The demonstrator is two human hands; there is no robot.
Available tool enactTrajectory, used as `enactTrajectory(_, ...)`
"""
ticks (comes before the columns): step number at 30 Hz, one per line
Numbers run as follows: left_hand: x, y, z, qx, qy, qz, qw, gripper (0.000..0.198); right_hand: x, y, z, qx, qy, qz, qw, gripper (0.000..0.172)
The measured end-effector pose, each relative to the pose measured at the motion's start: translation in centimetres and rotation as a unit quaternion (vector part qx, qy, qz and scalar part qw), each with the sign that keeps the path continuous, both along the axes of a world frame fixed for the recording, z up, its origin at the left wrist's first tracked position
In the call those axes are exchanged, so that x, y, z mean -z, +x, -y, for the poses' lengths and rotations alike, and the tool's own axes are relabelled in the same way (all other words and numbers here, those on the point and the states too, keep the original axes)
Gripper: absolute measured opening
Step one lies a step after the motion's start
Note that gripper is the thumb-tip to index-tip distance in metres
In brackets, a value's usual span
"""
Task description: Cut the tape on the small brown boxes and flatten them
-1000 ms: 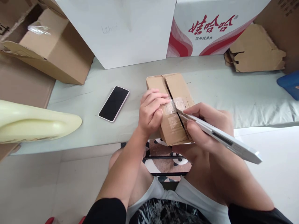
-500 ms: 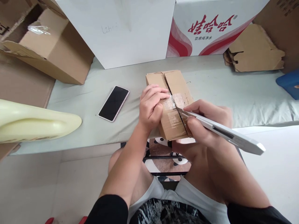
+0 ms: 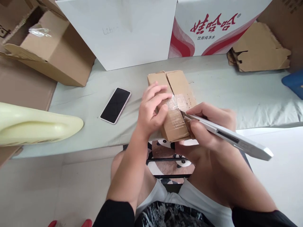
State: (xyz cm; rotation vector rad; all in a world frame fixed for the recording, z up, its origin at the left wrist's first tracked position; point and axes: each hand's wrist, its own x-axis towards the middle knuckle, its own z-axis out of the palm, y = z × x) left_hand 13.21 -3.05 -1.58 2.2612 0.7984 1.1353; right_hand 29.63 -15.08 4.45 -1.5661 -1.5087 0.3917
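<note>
A small brown cardboard box (image 3: 177, 126) lies on the cloth-covered table at its front edge. A dark seam runs along its top, crossed by clear tape (image 3: 181, 101) near the middle. My right hand (image 3: 208, 123) grips a grey utility knife (image 3: 236, 140), its blade tip at the seam just below the tape. On the left part of the box rests my left hand (image 3: 151, 107), fingers spread and slightly curved, thumb apart from them; it is not wrapped round anything.
A phone (image 3: 115, 105) lies left of the box. A pale yellow curved object (image 3: 40, 124) juts in from the left. Behind stand a large white box (image 3: 132, 37), a red-and-white carton (image 3: 213, 44) and an open carton (image 3: 68, 53). Torn cardboard (image 3: 260, 50) and a blue object (image 3: 293, 83) are at right.
My left hand's fingers have spread and partly lifted, the hand shifting slightly left. The knife tip has moved slightly right and down along the seam.
</note>
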Motion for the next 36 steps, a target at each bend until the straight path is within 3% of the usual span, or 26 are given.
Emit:
enactTrajectory(6,-1.2,-0.2,1.4,0.041,-0.015,-0.066,0.997,0.055,-0.6,0.2,0.0,0.007,-0.030,-0.012,0.999,0.005)
enactTrajectory(10,-1.1,-0.3,1.6,0.038,-0.035,-0.098,0.994,0.064,-0.5,0.9,-0.3,-0.004,0.011,-0.017,1.000,0.006)
enactTrajectory(22,-0.5,-0.1,1.2,0.024,-0.049,-0.085,0.995,0.058,-1.2,1.7,0.6,-0.003,0.002,-0.046,0.999,0.007)
enactTrajectory(25,-0.4,-0.3,1.0,0.027,-0.044,-0.091,0.994,0.059,-1.0,1.5,0.5,0.031,0.035,-0.056,0.997,0.008)
enactTrajectory(30,-0.2,-0.7,0.6,0.034,-0.050,-0.094,0.994,0.058,0.2,1.3,-0.5,0.180,0.154,-0.064,0.970,0.015)
enactTrajectory(32,0.0,-0.7,0.5,0.032,-0.054,-0.091,0.994,0.060,0.9,1.5,-0.9,0.184,0.155,-0.078,0.967,0.016)
enactTrajectory(36,0.4,-0.6,0.4,0.015,-0.060,-0.082,0.995,0.066,2.1,2.2,-1.3,0.169,0.122,-0.067,0.976,0.035)
